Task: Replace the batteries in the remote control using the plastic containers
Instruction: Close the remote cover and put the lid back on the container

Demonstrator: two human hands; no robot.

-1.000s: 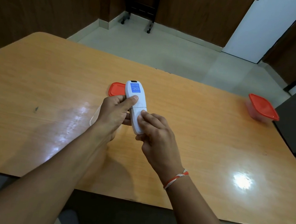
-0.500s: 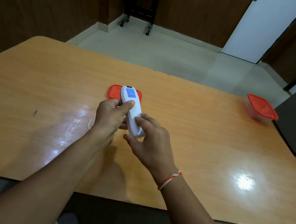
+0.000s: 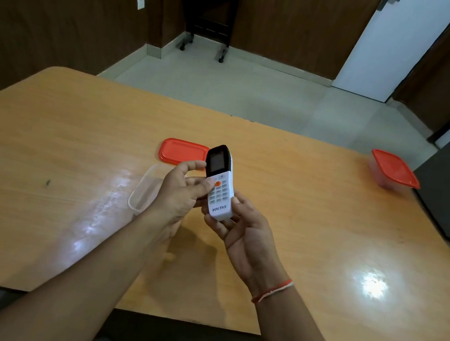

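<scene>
Nearest, both hands raised over wooden table [image 3: 309,238]: left hand [image 3: 179,193] and right hand [image 3: 241,229] curled round white remote control [image 3: 220,187], buttons and dark screen facing up, "VOLTAS" printed near its lower end. Red thread bracelet [image 3: 272,290] on right wrist. Behind left hand, open clear container [image 3: 142,193], partly hidden. Beyond, loose red lid [image 3: 182,151] flat on table. Far right, lidded container [image 3: 394,171] near table edge.

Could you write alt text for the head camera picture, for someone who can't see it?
Both hands, left hand and right hand, hold a white remote control buttons-up above a wooden table.
</scene>
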